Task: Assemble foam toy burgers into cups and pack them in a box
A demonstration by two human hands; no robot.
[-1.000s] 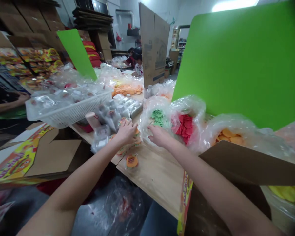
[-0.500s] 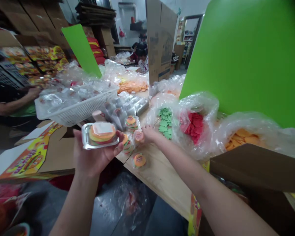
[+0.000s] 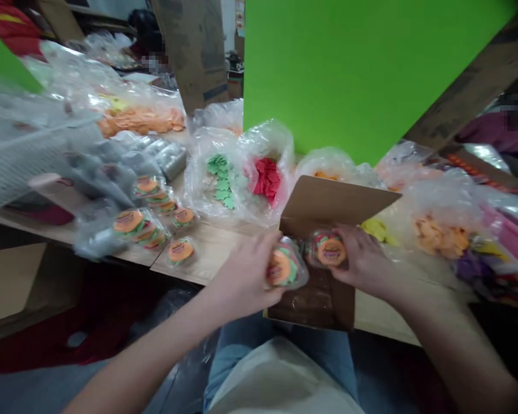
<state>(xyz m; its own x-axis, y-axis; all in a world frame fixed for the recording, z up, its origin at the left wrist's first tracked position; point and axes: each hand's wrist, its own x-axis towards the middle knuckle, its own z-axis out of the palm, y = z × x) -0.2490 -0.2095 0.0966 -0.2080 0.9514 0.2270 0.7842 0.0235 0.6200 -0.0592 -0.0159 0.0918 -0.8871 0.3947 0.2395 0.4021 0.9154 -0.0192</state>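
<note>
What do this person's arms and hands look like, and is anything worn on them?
The left forearm and right forearm are bare, with no sleeve in view. The left hand and right hand wear no gloves. No watch, bracelet or cable shows; small rings would be hard to make out.

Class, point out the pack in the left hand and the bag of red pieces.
Plastic pack (image 3: 278,267): head view, on its orange round label.
Bag of red pieces (image 3: 270,207): head view, on the clear plastic below the pieces.
</note>
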